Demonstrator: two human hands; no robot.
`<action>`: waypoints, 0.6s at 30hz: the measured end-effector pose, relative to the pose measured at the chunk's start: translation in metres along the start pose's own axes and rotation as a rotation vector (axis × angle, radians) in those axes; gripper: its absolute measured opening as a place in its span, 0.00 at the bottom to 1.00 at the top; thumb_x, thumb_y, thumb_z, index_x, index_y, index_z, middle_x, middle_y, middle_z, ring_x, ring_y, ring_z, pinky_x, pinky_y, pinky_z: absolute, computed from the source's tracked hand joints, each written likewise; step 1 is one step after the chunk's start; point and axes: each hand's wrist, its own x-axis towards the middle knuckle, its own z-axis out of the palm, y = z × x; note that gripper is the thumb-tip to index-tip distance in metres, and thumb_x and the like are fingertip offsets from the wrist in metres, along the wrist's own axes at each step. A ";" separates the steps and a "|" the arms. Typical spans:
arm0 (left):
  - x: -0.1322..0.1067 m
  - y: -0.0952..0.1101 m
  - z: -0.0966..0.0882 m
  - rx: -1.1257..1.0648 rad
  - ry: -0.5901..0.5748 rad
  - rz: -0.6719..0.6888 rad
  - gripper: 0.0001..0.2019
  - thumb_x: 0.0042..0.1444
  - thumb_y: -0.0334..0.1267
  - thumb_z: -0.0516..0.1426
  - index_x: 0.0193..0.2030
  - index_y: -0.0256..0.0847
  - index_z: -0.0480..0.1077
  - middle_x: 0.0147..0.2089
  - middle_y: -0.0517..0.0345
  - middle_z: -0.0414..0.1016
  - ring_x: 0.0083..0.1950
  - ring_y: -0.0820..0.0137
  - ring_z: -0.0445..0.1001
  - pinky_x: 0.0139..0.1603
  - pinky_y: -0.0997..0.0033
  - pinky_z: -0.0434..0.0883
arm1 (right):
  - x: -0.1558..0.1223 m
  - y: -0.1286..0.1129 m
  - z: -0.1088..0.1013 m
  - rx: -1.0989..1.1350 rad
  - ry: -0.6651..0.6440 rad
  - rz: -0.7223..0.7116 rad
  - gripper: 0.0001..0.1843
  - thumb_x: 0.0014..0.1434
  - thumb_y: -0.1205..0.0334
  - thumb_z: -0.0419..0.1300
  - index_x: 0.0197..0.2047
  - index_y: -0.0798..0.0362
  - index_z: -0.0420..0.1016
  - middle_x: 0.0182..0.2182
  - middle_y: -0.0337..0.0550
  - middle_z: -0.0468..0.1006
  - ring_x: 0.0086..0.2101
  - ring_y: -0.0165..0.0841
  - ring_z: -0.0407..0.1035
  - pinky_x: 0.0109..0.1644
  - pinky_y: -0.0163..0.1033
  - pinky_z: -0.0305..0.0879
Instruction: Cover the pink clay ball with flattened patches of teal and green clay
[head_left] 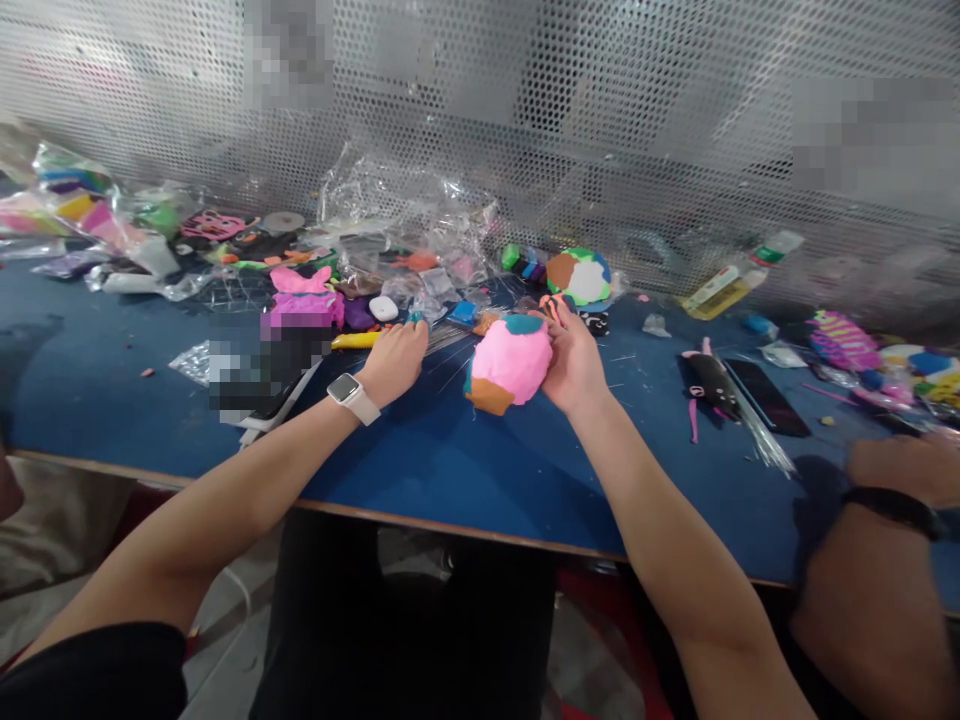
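My right hand [576, 365] is closed around the edge of a rounded lump of modelling clay [514, 358]. It is pink with a teal patch on top and a brown patch below, raised above the table. My left hand [397, 355], with a white watch on its wrist, reaches into the clutter. Its fingers are bent together at a small teal piece of clay [416, 317], partly hidden by the hand. Close to it lie a yellow clay strip [355, 341], a white rounded case [383, 308] and a blue clay block [464, 313].
Crumpled clear plastic bags [405, 200] lie along the perforated metal panel. A multicoloured clay piece [581, 278] sits behind my right hand. Rightward are a bottle of yellow liquid [731, 280], a phone [766, 397] and another person's arm [877, 580]. A dark device [270, 375] is left.
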 end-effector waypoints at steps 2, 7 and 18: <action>0.001 -0.002 0.001 -0.007 0.018 0.004 0.16 0.74 0.25 0.49 0.62 0.29 0.74 0.59 0.29 0.81 0.61 0.46 0.83 0.62 0.51 0.74 | 0.005 0.002 -0.003 -0.027 0.041 -0.008 0.28 0.46 0.32 0.80 0.40 0.42 0.84 0.34 0.39 0.88 0.43 0.47 0.84 0.51 0.54 0.83; 0.008 -0.002 0.007 -0.277 0.150 0.022 0.14 0.77 0.27 0.49 0.56 0.36 0.76 0.57 0.37 0.81 0.60 0.52 0.83 0.65 0.52 0.76 | 0.007 0.006 -0.005 -0.009 0.093 -0.027 0.21 0.48 0.42 0.80 0.38 0.43 0.83 0.36 0.38 0.89 0.44 0.42 0.83 0.56 0.50 0.83; 0.013 0.000 -0.004 -0.798 0.267 0.069 0.08 0.73 0.32 0.57 0.55 0.41 0.73 0.45 0.51 0.82 0.43 0.64 0.81 0.51 0.60 0.78 | -0.007 -0.007 -0.001 -0.072 -0.049 -0.002 0.21 0.54 0.38 0.79 0.38 0.42 0.82 0.37 0.40 0.89 0.46 0.47 0.85 0.55 0.57 0.83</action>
